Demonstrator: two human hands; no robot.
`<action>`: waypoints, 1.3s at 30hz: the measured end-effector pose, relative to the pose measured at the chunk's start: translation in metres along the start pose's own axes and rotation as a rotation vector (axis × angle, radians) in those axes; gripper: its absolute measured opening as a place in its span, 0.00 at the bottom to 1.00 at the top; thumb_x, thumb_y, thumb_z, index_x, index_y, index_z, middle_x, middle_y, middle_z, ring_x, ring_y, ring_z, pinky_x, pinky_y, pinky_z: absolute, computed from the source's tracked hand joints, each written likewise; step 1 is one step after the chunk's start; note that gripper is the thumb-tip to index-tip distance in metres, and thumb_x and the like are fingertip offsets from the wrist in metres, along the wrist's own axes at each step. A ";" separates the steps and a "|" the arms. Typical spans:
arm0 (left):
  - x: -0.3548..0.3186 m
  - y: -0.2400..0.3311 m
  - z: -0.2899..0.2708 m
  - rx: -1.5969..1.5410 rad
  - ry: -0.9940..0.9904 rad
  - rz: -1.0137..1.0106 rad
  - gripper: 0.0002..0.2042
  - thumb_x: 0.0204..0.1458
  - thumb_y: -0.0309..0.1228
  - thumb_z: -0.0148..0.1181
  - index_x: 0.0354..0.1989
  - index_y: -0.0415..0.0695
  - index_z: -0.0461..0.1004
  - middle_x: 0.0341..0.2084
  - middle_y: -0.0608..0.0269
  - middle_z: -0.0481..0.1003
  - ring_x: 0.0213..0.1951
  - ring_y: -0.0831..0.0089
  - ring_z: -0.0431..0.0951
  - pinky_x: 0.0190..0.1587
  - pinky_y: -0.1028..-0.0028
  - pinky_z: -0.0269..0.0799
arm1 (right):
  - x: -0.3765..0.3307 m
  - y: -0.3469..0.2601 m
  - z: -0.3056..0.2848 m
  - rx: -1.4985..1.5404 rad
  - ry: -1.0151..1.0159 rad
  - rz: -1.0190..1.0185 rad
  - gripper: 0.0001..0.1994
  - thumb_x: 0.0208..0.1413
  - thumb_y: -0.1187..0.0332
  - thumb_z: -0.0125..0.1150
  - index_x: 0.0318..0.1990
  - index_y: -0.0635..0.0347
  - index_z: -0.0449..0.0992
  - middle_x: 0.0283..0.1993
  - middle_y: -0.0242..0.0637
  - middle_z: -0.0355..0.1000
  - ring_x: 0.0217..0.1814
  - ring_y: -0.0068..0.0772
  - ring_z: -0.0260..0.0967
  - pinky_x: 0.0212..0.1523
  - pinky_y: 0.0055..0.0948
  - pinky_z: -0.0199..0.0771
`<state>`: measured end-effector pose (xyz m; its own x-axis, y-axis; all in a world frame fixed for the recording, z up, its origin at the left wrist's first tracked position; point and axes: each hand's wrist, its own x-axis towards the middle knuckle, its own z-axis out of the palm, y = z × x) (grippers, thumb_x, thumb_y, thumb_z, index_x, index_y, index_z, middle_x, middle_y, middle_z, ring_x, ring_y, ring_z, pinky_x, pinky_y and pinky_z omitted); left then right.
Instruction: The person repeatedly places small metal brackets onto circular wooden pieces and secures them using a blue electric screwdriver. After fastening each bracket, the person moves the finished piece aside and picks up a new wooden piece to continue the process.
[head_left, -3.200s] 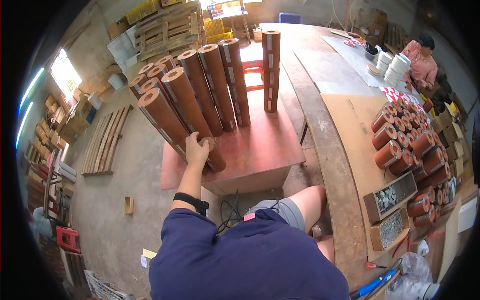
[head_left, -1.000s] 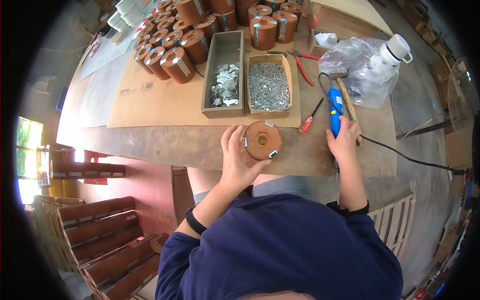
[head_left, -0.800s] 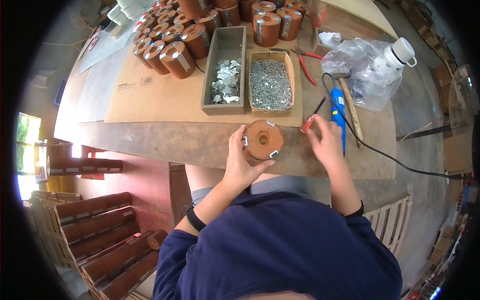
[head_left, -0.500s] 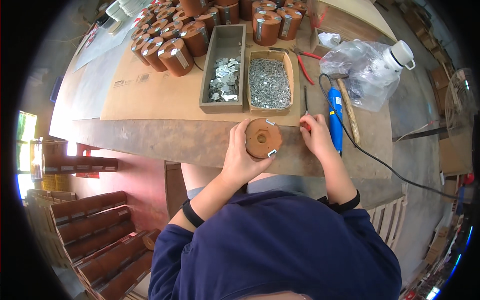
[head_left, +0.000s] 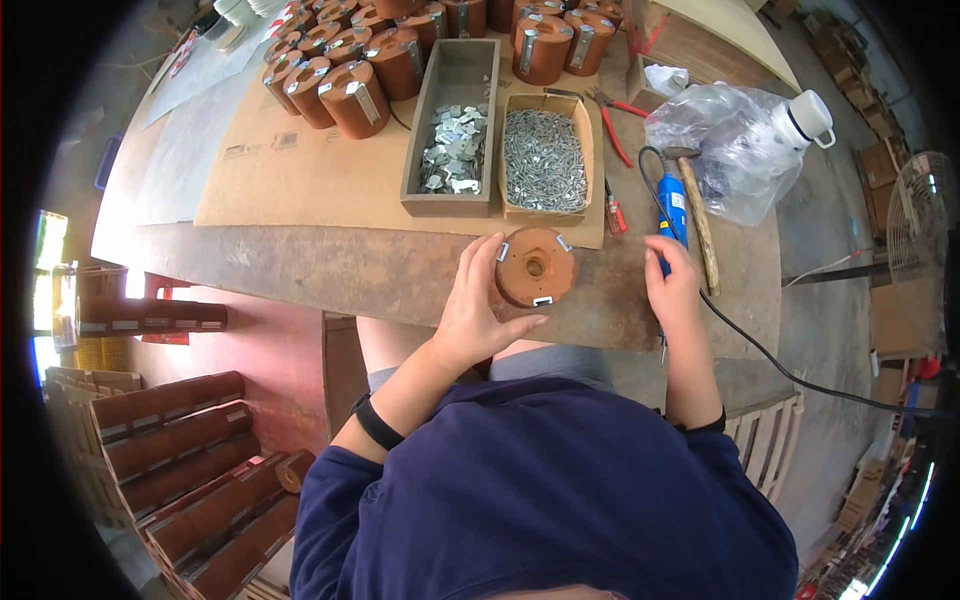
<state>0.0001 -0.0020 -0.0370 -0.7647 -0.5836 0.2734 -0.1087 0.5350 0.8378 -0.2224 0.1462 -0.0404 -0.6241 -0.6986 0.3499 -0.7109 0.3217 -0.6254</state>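
Note:
A brown ring-shaped cylinder (head_left: 551, 272) stands on the near edge of the worktable, with a centre hole and small metal clips at its rim. The fingers of my left hand (head_left: 474, 300) rest against its left side, the thumb stretched out apart below it. My right hand (head_left: 675, 285) is closed around the lower part of a corded blue electric screwdriver (head_left: 673, 206); the palm hides part of the tool. A hand screwdriver with a red handle (head_left: 615, 217) lies between the two hands, beside the box of screws (head_left: 546, 160).
A grey tray (head_left: 410, 192) of flat metal pieces stands left of the screws. Brown cylinders (head_left: 355, 100) crowd the back. On the right lie red-handled pliers (head_left: 617, 140), a hammer (head_left: 704, 230), a plastic bag (head_left: 725, 140) and a white bottle (head_left: 806, 116). A black cord (head_left: 775, 355) trails right.
My right hand has let go of the red-handled screwdriver and moved right onto the blue electric screwdriver. My left thumb has come off the cylinder, which now sits turned, with another clip showing.

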 end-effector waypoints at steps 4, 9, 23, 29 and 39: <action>0.012 0.006 -0.005 0.056 -0.013 0.052 0.47 0.25 0.34 0.72 0.56 0.38 0.49 0.50 0.46 0.56 0.53 0.52 0.59 0.52 0.64 0.61 | -0.013 -0.031 0.007 0.201 -0.060 -0.069 0.06 0.44 0.77 0.55 0.32 0.64 0.71 0.36 0.43 0.69 0.38 0.42 0.68 0.39 0.30 0.67; 0.012 0.010 -0.009 0.088 -0.074 -0.082 0.46 0.27 0.35 0.71 0.56 0.37 0.49 0.48 0.45 0.58 0.51 0.51 0.61 0.50 0.64 0.63 | -0.001 -0.054 0.010 0.128 -0.097 -0.206 0.07 0.44 0.75 0.56 0.33 0.62 0.71 0.34 0.41 0.68 0.38 0.43 0.65 0.39 0.33 0.65; 0.003 0.012 -0.006 0.168 0.054 0.045 0.42 0.27 0.34 0.70 0.54 0.36 0.54 0.46 0.46 0.61 0.47 0.53 0.65 0.46 0.65 0.66 | -0.019 0.020 0.001 -0.311 0.076 0.044 0.17 0.39 0.74 0.59 0.41 0.61 0.68 0.49 0.48 0.58 0.50 0.50 0.54 0.50 0.39 0.57; 0.004 0.017 -0.003 0.157 0.137 0.046 0.40 0.27 0.34 0.70 0.52 0.36 0.56 0.46 0.47 0.61 0.46 0.54 0.66 0.45 0.66 0.67 | -0.004 0.032 0.002 -0.311 0.007 0.369 0.31 0.41 0.68 0.60 0.55 0.58 0.54 0.48 0.59 0.56 0.48 0.56 0.58 0.49 0.44 0.59; 0.009 0.002 0.001 -0.018 0.112 0.081 0.35 0.30 0.28 0.70 0.51 0.35 0.62 0.45 0.50 0.66 0.44 0.64 0.71 0.43 0.73 0.71 | 0.022 0.035 0.009 -0.471 -0.148 0.521 0.35 0.42 0.57 0.59 0.57 0.59 0.51 0.48 0.58 0.60 0.48 0.55 0.62 0.48 0.43 0.63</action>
<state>-0.0077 -0.0059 -0.0334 -0.6944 -0.6040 0.3912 -0.0372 0.5730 0.8187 -0.2581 0.1367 -0.0613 -0.8938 -0.4474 -0.0311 -0.4176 0.8554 -0.3064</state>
